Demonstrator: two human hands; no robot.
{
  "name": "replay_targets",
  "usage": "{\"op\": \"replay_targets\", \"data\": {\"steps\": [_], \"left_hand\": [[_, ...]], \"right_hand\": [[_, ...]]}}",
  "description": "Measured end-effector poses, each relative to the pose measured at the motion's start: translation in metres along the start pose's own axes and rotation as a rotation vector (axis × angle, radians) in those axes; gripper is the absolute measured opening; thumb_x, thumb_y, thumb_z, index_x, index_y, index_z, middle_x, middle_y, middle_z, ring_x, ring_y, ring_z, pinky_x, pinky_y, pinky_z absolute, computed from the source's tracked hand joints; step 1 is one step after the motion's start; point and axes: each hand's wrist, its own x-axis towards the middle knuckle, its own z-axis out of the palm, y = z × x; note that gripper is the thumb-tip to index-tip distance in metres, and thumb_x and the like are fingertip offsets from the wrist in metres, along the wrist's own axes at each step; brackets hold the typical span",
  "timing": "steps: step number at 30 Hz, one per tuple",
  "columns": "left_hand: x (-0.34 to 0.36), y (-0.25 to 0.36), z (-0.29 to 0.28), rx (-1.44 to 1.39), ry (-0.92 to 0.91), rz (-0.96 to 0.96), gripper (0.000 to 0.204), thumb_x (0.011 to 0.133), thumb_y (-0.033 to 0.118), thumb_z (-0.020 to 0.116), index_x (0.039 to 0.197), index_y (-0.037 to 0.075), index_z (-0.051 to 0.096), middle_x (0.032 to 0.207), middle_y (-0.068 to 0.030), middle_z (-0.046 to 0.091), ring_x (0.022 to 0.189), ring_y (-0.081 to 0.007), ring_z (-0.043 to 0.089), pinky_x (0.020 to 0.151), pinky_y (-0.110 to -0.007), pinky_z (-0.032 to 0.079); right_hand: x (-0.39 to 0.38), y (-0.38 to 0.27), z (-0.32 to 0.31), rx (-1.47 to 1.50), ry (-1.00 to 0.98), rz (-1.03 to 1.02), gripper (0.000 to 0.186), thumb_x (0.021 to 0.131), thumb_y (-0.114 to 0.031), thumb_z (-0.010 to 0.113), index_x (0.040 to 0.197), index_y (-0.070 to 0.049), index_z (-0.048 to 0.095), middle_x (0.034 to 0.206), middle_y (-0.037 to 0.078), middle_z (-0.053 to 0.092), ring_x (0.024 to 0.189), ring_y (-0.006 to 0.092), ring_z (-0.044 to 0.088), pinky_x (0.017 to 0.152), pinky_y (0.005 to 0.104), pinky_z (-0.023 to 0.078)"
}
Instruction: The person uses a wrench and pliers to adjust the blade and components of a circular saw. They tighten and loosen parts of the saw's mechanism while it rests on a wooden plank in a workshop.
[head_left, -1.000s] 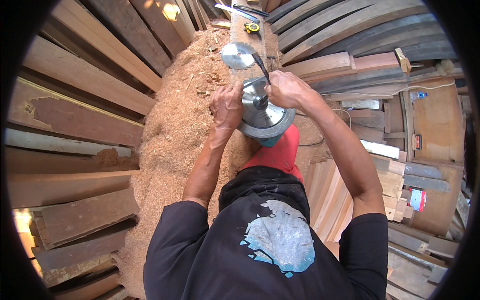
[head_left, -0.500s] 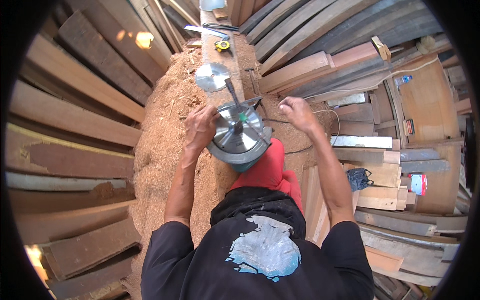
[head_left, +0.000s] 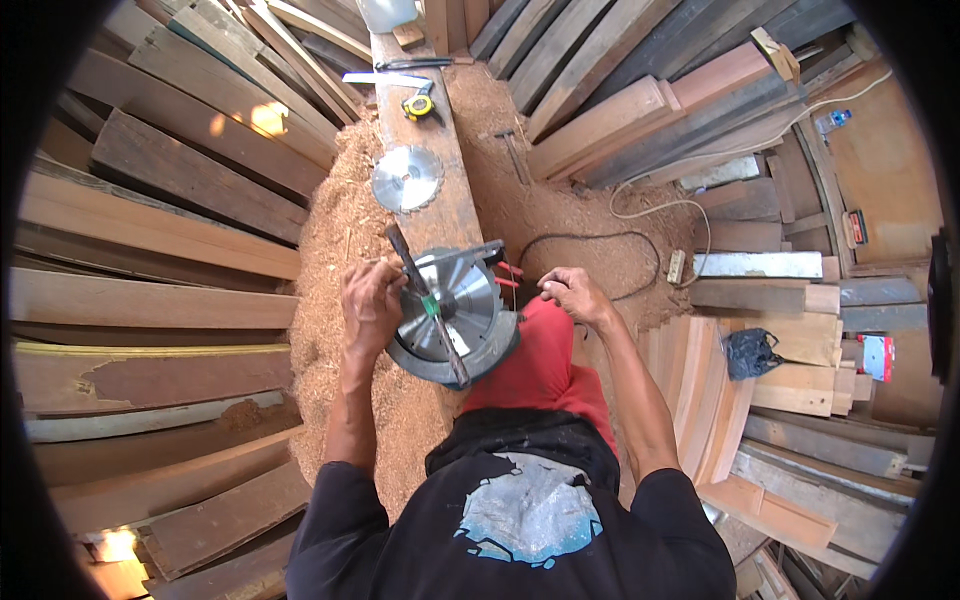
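Observation:
A circular saw (head_left: 497, 350) rests upturned at my knees, its round silver blade facing up. Across that blade lies a screwdriver-like tool (head_left: 431, 305) with a dark handle, green collar and metal shaft. My left hand (head_left: 368, 300) is closed at the saw's left edge, fingertips beside the dark handle; what they grip is hidden. To the right, above my red-trousered knee, my right hand (head_left: 572, 292) hangs apart from the saw in a pinch. Whatever is between its fingertips is too small to name. A loose saw blade (head_left: 407, 179) lies beyond on the wooden plank (head_left: 452, 190).
Farther along the plank are a yellow tape measure (head_left: 418, 106) and a white-bladed square (head_left: 385, 79). Sawdust (head_left: 335, 250) heaps on the left. A black cable (head_left: 640, 240) loops right, near a socket block (head_left: 676, 266). Stacked boards (head_left: 180, 290) surround me.
My right hand has come lower and nearer the saw. The screwdriver-like tool has shifted left and toward me across the blade. My left hand stays at the saw's left edge. The view has shifted.

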Motion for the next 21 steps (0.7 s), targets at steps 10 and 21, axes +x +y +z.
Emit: {"op": "replay_targets", "data": {"steps": [10, 21], "left_hand": [[-0.004, -0.001, 0.012, -0.088, 0.042, -0.06, 0.014, 0.084, -0.003, 0.073, 0.091, 0.007, 0.066, 0.082, -0.0081, 0.067, 0.083, -0.0301, 0.065, 0.09, -0.043, 0.045], [0.017, -0.001, 0.006, -0.194, -0.046, 0.047, 0.021, 0.086, -0.002, 0.073, 0.104, 0.008, 0.077, 0.089, -0.0082, 0.075, 0.086, -0.0285, 0.068, 0.089, -0.04, 0.047]], "right_hand": [[0.094, -0.012, 0.024, -0.689, -0.008, -0.263, 0.045, 0.087, -0.029, 0.082, 0.126, -0.012, 0.067, 0.129, 0.021, 0.067, 0.122, 0.041, 0.063, 0.104, 0.0517, 0.053], [0.094, 0.034, 0.074, -0.919, 0.023, -0.299, 0.014, 0.087, -0.007, 0.063, 0.099, -0.002, 0.069, 0.106, 0.025, 0.069, 0.102, 0.039, 0.07, 0.089, 0.054, 0.056]]}}
